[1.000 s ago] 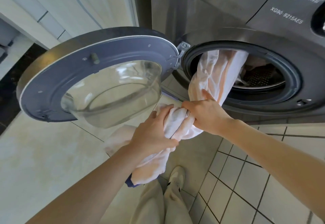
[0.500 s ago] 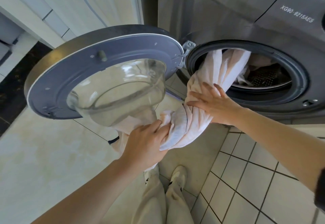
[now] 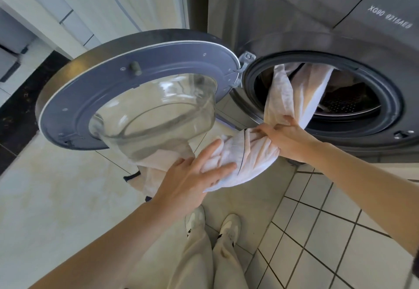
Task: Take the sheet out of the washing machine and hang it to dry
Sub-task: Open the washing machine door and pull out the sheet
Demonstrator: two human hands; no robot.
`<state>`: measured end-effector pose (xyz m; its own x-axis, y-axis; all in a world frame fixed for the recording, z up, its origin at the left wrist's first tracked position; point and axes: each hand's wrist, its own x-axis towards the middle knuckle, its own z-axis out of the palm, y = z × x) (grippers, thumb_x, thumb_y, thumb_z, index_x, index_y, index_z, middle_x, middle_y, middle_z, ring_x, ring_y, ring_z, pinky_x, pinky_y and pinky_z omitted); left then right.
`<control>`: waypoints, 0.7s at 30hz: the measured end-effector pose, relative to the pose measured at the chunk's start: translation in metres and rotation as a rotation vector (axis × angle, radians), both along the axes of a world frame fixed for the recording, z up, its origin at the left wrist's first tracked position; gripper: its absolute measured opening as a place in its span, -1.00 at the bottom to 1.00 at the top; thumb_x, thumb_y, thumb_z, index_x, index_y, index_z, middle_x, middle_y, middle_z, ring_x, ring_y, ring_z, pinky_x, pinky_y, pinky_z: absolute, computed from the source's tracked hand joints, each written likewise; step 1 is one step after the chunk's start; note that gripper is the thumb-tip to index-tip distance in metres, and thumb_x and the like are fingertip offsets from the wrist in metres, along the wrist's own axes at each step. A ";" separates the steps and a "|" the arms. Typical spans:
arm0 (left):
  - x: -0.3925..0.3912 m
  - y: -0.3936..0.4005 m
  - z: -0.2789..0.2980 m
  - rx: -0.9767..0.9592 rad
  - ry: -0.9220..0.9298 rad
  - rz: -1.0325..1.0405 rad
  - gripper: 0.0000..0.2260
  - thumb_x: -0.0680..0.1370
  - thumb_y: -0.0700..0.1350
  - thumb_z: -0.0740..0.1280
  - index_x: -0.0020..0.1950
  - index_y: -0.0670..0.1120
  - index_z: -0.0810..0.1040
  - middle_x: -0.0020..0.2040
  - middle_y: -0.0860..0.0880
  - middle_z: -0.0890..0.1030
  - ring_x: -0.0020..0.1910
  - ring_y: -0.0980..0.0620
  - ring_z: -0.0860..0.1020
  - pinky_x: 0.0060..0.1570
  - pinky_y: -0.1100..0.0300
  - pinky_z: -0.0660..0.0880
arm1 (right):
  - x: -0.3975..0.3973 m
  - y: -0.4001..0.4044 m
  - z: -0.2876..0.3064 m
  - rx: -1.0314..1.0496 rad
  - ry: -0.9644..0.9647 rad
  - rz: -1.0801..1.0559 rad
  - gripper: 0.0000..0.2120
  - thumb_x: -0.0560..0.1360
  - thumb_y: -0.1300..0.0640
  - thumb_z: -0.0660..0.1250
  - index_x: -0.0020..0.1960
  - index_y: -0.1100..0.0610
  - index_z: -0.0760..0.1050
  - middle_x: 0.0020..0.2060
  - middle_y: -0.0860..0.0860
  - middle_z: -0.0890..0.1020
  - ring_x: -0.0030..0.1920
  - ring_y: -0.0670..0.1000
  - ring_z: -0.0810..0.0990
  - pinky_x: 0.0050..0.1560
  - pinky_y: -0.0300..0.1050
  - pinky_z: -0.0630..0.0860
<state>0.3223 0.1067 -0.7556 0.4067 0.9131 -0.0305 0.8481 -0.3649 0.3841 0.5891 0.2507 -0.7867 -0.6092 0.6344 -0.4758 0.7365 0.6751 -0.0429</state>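
Below the washing machine point(image 3: 294, 16) opening: right hand point(image 3: 288, 138) gripping the sheet point(image 3: 256, 155), left hand point(image 3: 192, 175), fingers spread, cradling its bunched middle.

Right hand point(image 3: 288, 137) is gripping the bunched sheet point(image 3: 256, 152) trailing out of the washing machine point(image 3: 340, 28) drum; left hand point(image 3: 192, 175) is resting open against it, door point(image 3: 140, 80) hanging open left.

Pale tiled floor point(image 3: 317, 232) carries the washing machine point(image 3: 294, 16) and two shoes point(image 3: 229, 225).
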 end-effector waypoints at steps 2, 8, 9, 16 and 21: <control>0.001 0.003 -0.008 -0.067 0.034 -0.050 -0.30 0.22 -0.37 0.38 0.22 0.21 0.44 0.46 -0.03 0.30 -0.32 -0.09 0.53 -0.28 0.03 0.48 | 0.001 0.002 0.007 0.008 0.045 -0.021 -0.43 0.49 0.09 0.26 0.45 -0.12 0.19 0.06 -0.02 0.65 0.09 0.11 0.58 0.39 0.10 0.18; 0.017 0.023 -0.008 -0.159 0.163 -0.037 -0.49 0.22 -0.26 0.43 0.06 0.20 0.56 0.29 0.01 0.46 -0.46 -0.06 0.45 -0.37 0.13 0.25 | -0.001 -0.010 0.040 -0.001 0.362 -0.229 -0.51 0.28 0.28 0.43 0.19 0.05 0.54 -0.16 0.04 0.69 -0.14 0.16 0.64 0.05 0.06 0.52; 0.021 0.025 -0.010 -0.182 0.164 -0.017 -0.52 0.26 -0.24 0.43 0.08 0.19 0.55 0.30 0.02 0.44 -0.43 -0.06 0.44 -0.34 0.11 0.26 | -0.006 -0.017 0.049 0.002 0.430 -0.278 -0.50 0.27 0.31 0.44 0.19 0.08 0.55 -0.13 0.06 0.69 -0.11 0.16 0.64 0.01 0.02 0.55; 0.041 0.030 0.005 -0.081 -0.032 0.261 -0.47 0.23 -0.24 0.38 0.16 -0.03 0.34 0.29 -0.08 0.42 -0.46 -0.10 0.45 -0.47 0.19 0.30 | -0.038 -0.052 0.070 0.180 0.603 -0.275 -0.51 0.09 0.52 0.40 0.02 0.31 0.53 -0.30 0.18 0.61 -0.39 0.21 0.58 -0.35 -0.06 0.56; 0.047 0.026 0.021 0.093 -0.113 0.206 -0.27 0.32 -0.19 0.28 0.50 0.10 0.24 0.42 -0.13 0.32 -0.26 0.00 0.46 -0.44 0.26 0.34 | -0.056 -0.066 0.067 -0.010 0.670 -0.448 -0.55 0.31 0.46 0.33 0.17 0.26 0.37 -0.27 0.14 0.59 -0.33 0.15 0.56 -0.40 -0.13 0.46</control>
<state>0.3691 0.1326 -0.7348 0.2080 0.9738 0.0923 0.8620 -0.2271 0.4533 0.5336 0.1848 -0.7198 -0.4559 0.8836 -0.1063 0.7525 0.3190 -0.5761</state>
